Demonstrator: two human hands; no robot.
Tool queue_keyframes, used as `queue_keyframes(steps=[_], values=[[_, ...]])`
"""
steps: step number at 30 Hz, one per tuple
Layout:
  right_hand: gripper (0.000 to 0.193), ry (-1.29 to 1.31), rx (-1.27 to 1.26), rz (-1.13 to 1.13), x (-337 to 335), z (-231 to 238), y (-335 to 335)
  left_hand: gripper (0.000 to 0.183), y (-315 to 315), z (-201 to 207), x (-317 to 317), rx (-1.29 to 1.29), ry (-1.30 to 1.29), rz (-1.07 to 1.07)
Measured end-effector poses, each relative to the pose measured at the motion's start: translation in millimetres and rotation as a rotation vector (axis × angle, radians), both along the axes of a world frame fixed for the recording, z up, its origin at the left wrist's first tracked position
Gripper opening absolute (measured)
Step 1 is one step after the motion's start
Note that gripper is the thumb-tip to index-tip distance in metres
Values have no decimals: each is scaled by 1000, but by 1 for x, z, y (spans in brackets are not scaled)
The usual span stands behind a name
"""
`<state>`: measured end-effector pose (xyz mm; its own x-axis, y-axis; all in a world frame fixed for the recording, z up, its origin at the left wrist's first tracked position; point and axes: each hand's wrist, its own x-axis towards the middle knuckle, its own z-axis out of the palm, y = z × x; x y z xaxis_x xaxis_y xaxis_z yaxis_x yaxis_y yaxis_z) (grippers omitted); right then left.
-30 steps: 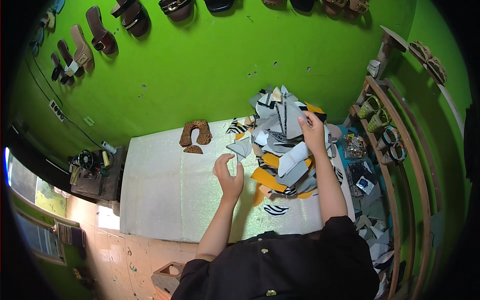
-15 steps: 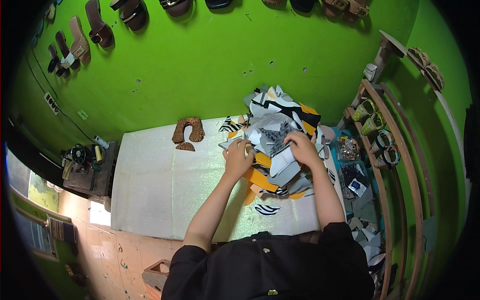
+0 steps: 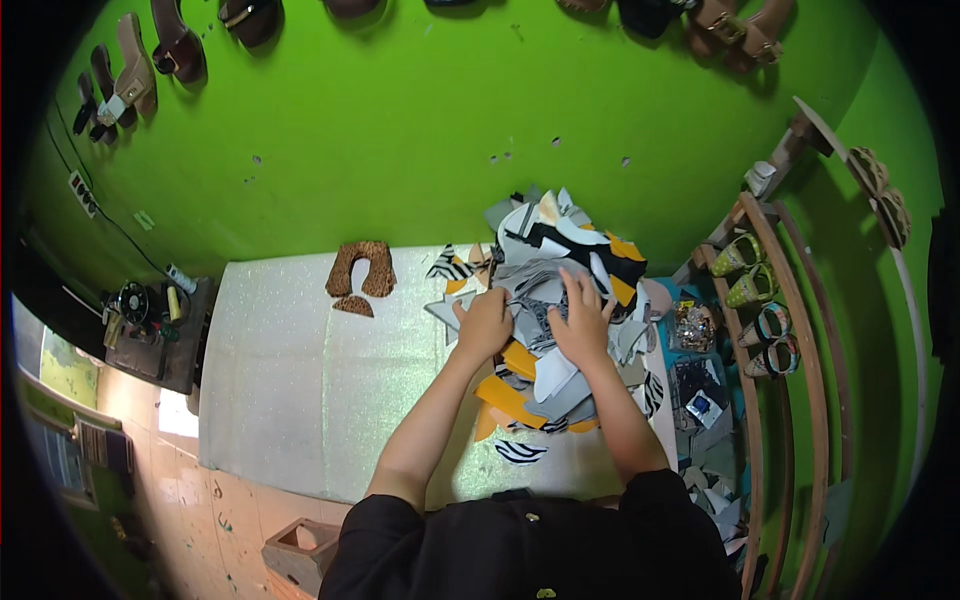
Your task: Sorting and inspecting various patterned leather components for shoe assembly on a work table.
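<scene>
A tall heap of flat material scraps (image 3: 575, 240) in grey, white, black, orange and zebra print covers the right part of the table. A bunch of grey scraps (image 3: 535, 282) lies on top, between my hands. My left hand (image 3: 484, 324) has its fingers curled against the left edge of this bunch; their tips are partly hidden. Spread over the right side of the bunch, the fingers of my right hand (image 3: 582, 325) touch the grey pieces. Orange pieces (image 3: 508, 398) lie just below the hands, and a loose zebra-print piece (image 3: 521, 453) sits nearer to me.
A leopard-print U-shaped piece (image 3: 345, 268) with a small half-round piece (image 3: 352, 306) lies on the pale table (image 3: 270, 390). On the right stand a wooden rack (image 3: 790, 400) with sandals and a container of small shiny parts (image 3: 692, 325). A sewing machine (image 3: 140, 310) is at left.
My right hand has spread its fingers and moved a little left and nearer to me. The grey bunch is now drawn together between both hands. The whole view has shifted slightly.
</scene>
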<state>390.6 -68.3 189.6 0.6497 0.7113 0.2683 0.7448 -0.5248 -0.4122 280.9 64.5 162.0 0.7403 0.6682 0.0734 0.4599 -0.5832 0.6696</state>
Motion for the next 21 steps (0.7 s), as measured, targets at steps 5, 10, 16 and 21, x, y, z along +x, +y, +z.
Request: queue_keyframes(steps=[5, 10, 16, 21], values=[[49, -205, 12, 145, 6, -5, 14, 22, -29, 11, -15, 82, -3, -223], [16, -87, 115, 72, 4, -11, 12, 24, -45, -8, -24, 160, -95, -213], [14, -158, 115, -13, -5, -23, -3, 30, -52, -10, -30, 189, -86, -243], [15, -139, 86, -36, -4, -26, -9, 36, -56, -23, -33, 150, -206, -214]])
